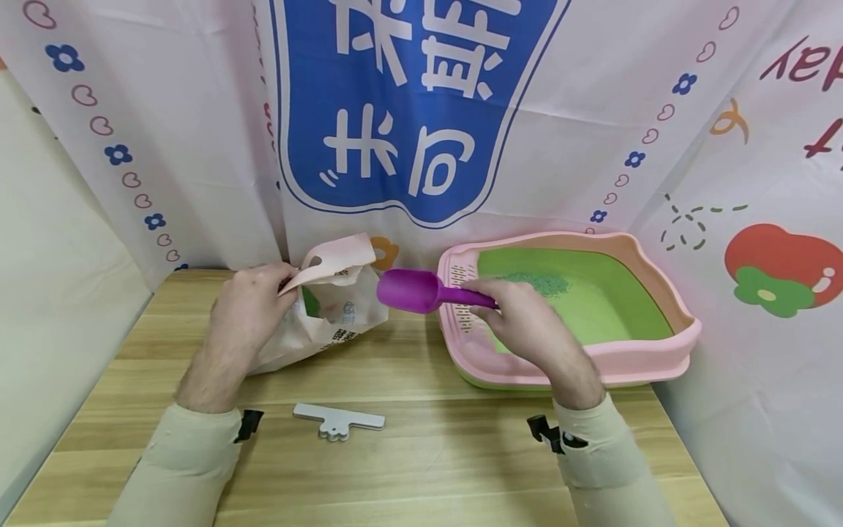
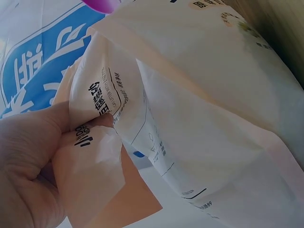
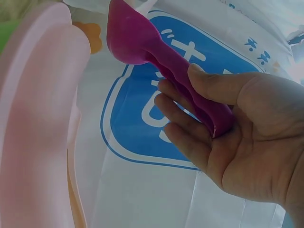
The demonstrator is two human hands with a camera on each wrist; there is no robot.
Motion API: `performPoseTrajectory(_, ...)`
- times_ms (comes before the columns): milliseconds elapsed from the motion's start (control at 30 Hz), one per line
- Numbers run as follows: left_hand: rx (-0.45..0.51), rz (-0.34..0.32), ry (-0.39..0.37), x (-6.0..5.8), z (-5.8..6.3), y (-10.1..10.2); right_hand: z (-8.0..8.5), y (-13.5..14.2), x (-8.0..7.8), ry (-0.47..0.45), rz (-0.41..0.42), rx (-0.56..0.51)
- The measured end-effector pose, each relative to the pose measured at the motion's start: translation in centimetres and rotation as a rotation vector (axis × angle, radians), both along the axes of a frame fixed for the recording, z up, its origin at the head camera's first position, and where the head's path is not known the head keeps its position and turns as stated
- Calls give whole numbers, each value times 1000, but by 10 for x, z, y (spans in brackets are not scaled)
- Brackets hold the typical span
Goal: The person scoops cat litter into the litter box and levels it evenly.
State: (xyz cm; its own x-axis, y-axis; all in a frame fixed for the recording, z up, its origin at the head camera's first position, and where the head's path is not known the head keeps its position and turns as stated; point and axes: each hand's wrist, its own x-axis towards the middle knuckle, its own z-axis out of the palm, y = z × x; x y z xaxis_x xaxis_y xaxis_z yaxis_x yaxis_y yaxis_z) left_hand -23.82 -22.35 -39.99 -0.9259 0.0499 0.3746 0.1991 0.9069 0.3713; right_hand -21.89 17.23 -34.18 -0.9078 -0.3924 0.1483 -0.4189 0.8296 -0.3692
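My left hand [image 1: 246, 311] grips the top edge of a whitish cat litter bag [image 2: 209, 95], whose torn mouth gapes toward the right. In the left wrist view the thumb and fingers pinch a folded flap of it. My right hand [image 1: 530, 322] holds a purple scoop [image 1: 407, 290] by its handle, thumb along the top and fingers underneath. The scoop's bowl points left, just beside the bag's mouth in the head view; whether it holds anything cannot be made out. Below my right hand stands a pink-rimmed green litter box [image 1: 632, 362] with a small patch of green litter [image 1: 543, 283].
A white clip [image 1: 339, 419] lies on the wooden table [image 1: 421, 476] between my forearms. Behind the table hangs a printed cloth [image 1: 217, 146] with a blue sign, and more cloth runs along the right side.
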Motion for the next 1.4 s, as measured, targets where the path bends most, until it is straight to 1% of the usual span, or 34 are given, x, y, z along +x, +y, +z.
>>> performPoseTrajectory(100, -6, -6, -10, 0, 0, 1, -3, -5, 0, 10, 15, 7)
performPoseTrajectory(300, -24, -25, -25, 0, 0, 1, -9, -17, 1, 4, 18, 29)
performPoseTrajectory(567, -41, -58, -10, 2, 0, 2, -20, -37, 0, -10, 30, 21)
performPoseTrajectory(700, -60, -68, -30, 3, 1, 2, -26, -47, 0, -10, 26, 34)
performPoseTrajectory(833, -80, -82, -40, 3, 1, 3, -32, -57, 1, 10, 34, 45)
performPoseTrajectory(1033, -90, -108, -7, 3, -1, 4, -40, -72, 2, 41, 37, 56)
performPoseTrajectory(1200, -86, -126, 1, 3, -2, 5, -46, -83, 1, 58, 25, 108)
performPoseTrajectory(1400, -106, -151, 13, 2, -3, 7, -56, -95, 0, 104, 5, 169)
